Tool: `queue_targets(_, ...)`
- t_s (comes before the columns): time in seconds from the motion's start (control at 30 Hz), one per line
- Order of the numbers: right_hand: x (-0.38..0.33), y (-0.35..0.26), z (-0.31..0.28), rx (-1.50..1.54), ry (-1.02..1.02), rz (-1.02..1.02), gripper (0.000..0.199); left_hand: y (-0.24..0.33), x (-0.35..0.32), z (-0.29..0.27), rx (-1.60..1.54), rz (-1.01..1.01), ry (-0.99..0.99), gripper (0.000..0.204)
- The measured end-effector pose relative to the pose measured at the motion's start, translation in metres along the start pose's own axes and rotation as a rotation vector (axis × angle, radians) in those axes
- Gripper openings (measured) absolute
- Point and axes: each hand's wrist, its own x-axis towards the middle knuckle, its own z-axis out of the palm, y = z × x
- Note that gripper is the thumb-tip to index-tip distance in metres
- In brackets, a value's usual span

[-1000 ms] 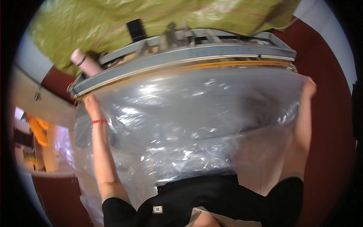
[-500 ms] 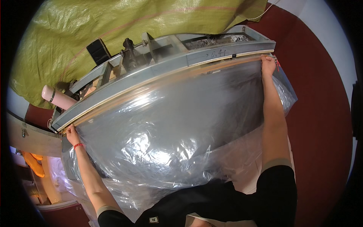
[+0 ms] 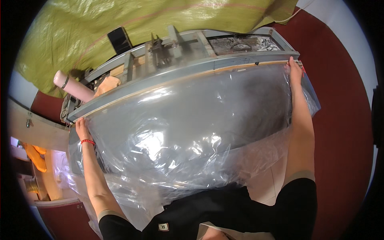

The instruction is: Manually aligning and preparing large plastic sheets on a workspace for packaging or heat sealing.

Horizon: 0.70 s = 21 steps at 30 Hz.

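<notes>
A large sheet of clear plastic film (image 3: 188, 120) is spread between my arms, its far edge along the strip at the front of a long grey metal frame (image 3: 180, 68). My left hand (image 3: 82, 129), with a red bead bracelet at the wrist, is closed on the film's left corner beside the frame's left end. At the right end, my right hand (image 3: 295, 72) grips the other corner, its fingertips up against the frame's edge. The film hangs in shiny wrinkles toward my body, and a dark surface shows through it.
Inside the frame stand metal fittings (image 3: 160, 52). A pink bottle (image 3: 74, 86) leans at its left, near an orange cloth (image 3: 107, 85). A black phone (image 3: 119, 41) rests on its back edge, before a yellow-green woven sheet (image 3: 160, 18). An open cabinet (image 3: 48, 168) is at left.
Both hands have moved up close against the frame's front edge, bringing the film's far edge with them. The fingers of my right hand have extended upward. The whole view has shifted slightly.
</notes>
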Motion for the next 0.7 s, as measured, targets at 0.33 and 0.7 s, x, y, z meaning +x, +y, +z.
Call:
queue_targets(0.33, -0.026, -0.046, -0.072, -0.723, 0.682, -0.660, 0.027, 0.153, -0.130, -0.020, 0.121, 0.166, -0.548, 0.003)
queue_targets(0.7, -0.387, -0.241, 0.267, 0.125, -0.947, -1.096, 0.026, 0.209, -0.202, -0.059, 0.016, 0.263, -0.660, 0.003)
